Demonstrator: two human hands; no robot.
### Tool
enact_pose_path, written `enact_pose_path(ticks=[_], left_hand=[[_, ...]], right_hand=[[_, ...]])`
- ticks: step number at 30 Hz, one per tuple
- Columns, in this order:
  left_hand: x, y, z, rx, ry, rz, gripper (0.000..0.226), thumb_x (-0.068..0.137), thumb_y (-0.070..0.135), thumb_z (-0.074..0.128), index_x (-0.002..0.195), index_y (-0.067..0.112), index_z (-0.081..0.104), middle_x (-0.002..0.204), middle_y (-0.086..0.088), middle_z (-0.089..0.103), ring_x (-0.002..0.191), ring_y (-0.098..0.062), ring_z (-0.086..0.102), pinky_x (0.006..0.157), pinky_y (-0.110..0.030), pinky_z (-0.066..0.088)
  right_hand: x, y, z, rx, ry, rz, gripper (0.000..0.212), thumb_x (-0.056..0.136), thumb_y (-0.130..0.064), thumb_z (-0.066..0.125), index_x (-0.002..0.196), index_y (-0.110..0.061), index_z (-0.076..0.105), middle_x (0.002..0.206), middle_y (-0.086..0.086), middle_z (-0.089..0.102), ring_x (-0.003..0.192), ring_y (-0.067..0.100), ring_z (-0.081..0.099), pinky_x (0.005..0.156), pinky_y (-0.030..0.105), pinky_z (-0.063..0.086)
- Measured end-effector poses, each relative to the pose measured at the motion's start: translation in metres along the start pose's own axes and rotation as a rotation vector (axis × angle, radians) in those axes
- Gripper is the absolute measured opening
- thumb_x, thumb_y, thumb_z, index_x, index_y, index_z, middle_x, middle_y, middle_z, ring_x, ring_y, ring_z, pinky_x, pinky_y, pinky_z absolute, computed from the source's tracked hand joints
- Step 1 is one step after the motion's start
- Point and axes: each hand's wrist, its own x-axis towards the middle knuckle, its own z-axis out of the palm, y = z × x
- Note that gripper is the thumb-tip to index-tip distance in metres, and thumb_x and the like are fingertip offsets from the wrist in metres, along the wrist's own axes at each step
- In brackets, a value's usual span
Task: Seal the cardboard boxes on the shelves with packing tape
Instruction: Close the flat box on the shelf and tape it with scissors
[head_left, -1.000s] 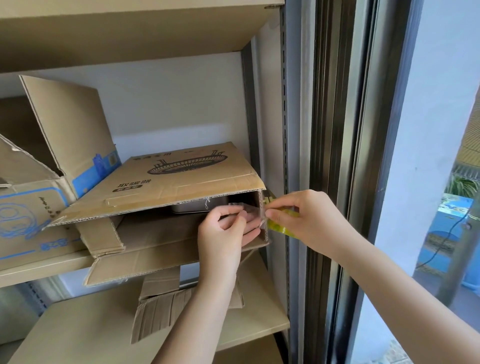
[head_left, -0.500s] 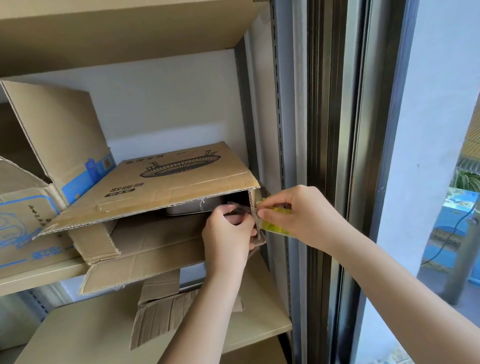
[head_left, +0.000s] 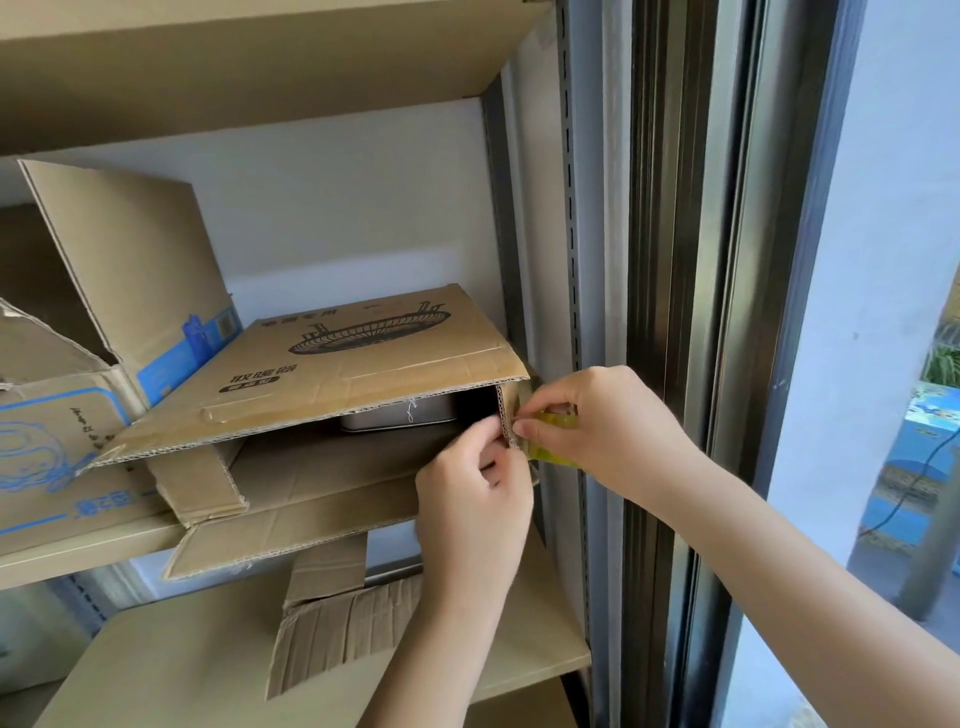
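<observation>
A brown cardboard box (head_left: 332, 364) with a black printed drawing lies on the middle shelf, its front flaps hanging open and a grey metal item (head_left: 400, 413) inside. At the box's right front corner, my right hand (head_left: 597, 426) grips a yellow-green tape roll (head_left: 553, 452), mostly hidden by the fingers. My left hand (head_left: 478, 493) pinches the tape end against the right side flap (head_left: 506, 415). The tape strip itself is too thin to make out.
A second open box (head_left: 67, 441) with blue print stands to the left on the same shelf (head_left: 62, 561). Loose cardboard pieces (head_left: 337, 629) lie on the lower shelf. A metal shelf upright (head_left: 571, 260) and a dark window frame (head_left: 675, 260) stand close on the right.
Both hands have stayed at the box's right front corner. My left hand has closed in toward the flap edge, beside my right thumb. The view shifted slightly.
</observation>
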Motion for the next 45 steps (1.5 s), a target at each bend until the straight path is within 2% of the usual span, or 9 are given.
enact_pose_path(ticks=[3, 8, 13, 20, 22, 27, 32, 36, 45], left_hand=[[0.002, -0.003, 0.000, -0.103, -0.092, -0.003, 0.027, 0.097, 0.027, 0.060, 0.122, 0.027, 0.068, 0.106, 0.017, 0.073, 0.098, 0.004, 0.068, 0.082, -0.018, 0.058], [0.014, -0.011, -0.007, -0.064, -0.045, 0.031, 0.017, 0.099, 0.020, 0.058, 0.093, 0.021, 0.073, 0.080, 0.012, 0.073, 0.077, 0.001, 0.067, 0.061, -0.008, 0.045], [0.006, -0.012, -0.018, 0.017, -0.009, 0.086, 0.019, 0.099, 0.018, 0.058, 0.083, 0.018, 0.068, 0.075, 0.012, 0.071, 0.074, 0.001, 0.067, 0.057, -0.008, 0.045], [-0.015, -0.015, -0.032, -0.016, -0.066, 0.049, 0.014, 0.103, 0.021, 0.047, 0.092, 0.017, 0.055, 0.078, 0.008, 0.063, 0.074, -0.004, 0.061, 0.058, -0.016, 0.044], [-0.016, -0.012, -0.034, -0.095, -0.118, -0.011, 0.012, 0.104, 0.020, 0.045, 0.105, 0.018, 0.057, 0.092, 0.008, 0.069, 0.084, -0.002, 0.064, 0.066, -0.015, 0.048], [-0.012, 0.000, -0.036, -0.372, -0.339, -0.153, 0.029, 0.102, 0.024, 0.050, 0.127, 0.017, 0.062, 0.113, 0.007, 0.074, 0.105, -0.004, 0.068, 0.086, -0.017, 0.053], [-0.009, -0.003, -0.023, -0.088, -0.104, -0.029, 0.023, 0.102, 0.015, 0.053, 0.111, 0.019, 0.074, 0.100, 0.014, 0.076, 0.095, -0.001, 0.068, 0.078, -0.015, 0.051], [-0.016, -0.004, -0.022, -0.049, -0.006, 0.047, 0.020, 0.100, 0.015, 0.055, 0.101, 0.018, 0.075, 0.088, 0.012, 0.075, 0.080, -0.002, 0.069, 0.067, -0.018, 0.053], [-0.029, 0.003, -0.033, 0.130, 0.131, 0.116, 0.028, 0.096, 0.012, 0.060, 0.069, 0.018, 0.056, 0.057, 0.017, 0.055, 0.055, 0.002, 0.053, 0.047, -0.009, 0.035]], right_hand=[[0.000, -0.001, 0.002, -0.056, 0.011, -0.051, 0.017, 0.094, -0.039, 0.061, 0.101, -0.034, 0.076, 0.087, -0.019, 0.067, 0.081, 0.005, 0.063, 0.076, 0.026, 0.056], [-0.007, -0.009, 0.008, -0.027, 0.041, -0.086, 0.031, 0.098, -0.049, 0.047, 0.111, -0.029, 0.068, 0.089, -0.020, 0.056, 0.083, 0.005, 0.060, 0.072, 0.020, 0.050], [-0.028, -0.005, 0.008, 0.095, -0.014, -0.072, 0.073, 0.063, -0.082, 0.055, 0.118, -0.036, 0.044, 0.095, -0.019, 0.062, 0.083, 0.003, 0.064, 0.072, 0.022, 0.056], [-0.059, 0.008, -0.009, 0.404, -0.356, -0.211, 0.024, 0.083, -0.053, 0.071, 0.086, -0.029, 0.072, 0.092, -0.009, 0.070, 0.102, 0.012, 0.064, 0.092, 0.038, 0.051], [-0.060, 0.006, -0.020, 0.421, -0.372, -0.214, 0.025, 0.085, -0.049, 0.070, 0.074, -0.027, 0.071, 0.080, -0.003, 0.072, 0.084, 0.012, 0.068, 0.083, 0.031, 0.053], [-0.063, 0.002, -0.027, 0.247, -0.329, -0.150, 0.040, 0.084, -0.061, 0.062, 0.080, -0.022, 0.070, 0.066, -0.001, 0.068, 0.059, 0.011, 0.063, 0.060, 0.026, 0.051], [-0.066, -0.010, -0.032, -0.353, -0.171, -0.253, 0.060, 0.086, -0.075, 0.038, 0.122, -0.034, 0.061, 0.087, -0.007, 0.064, 0.077, 0.010, 0.060, 0.066, 0.021, 0.050], [-0.069, -0.024, -0.021, -0.493, 0.114, -0.444, 0.038, 0.080, -0.068, 0.058, 0.079, -0.031, 0.067, 0.057, -0.013, 0.022, 0.047, 0.008, 0.028, 0.044, 0.009, 0.014], [-0.071, -0.032, -0.006, -0.552, 0.207, -0.275, 0.041, 0.087, -0.057, 0.051, 0.068, -0.021, 0.057, 0.050, -0.006, 0.034, 0.045, 0.017, 0.038, 0.043, 0.022, 0.037]])
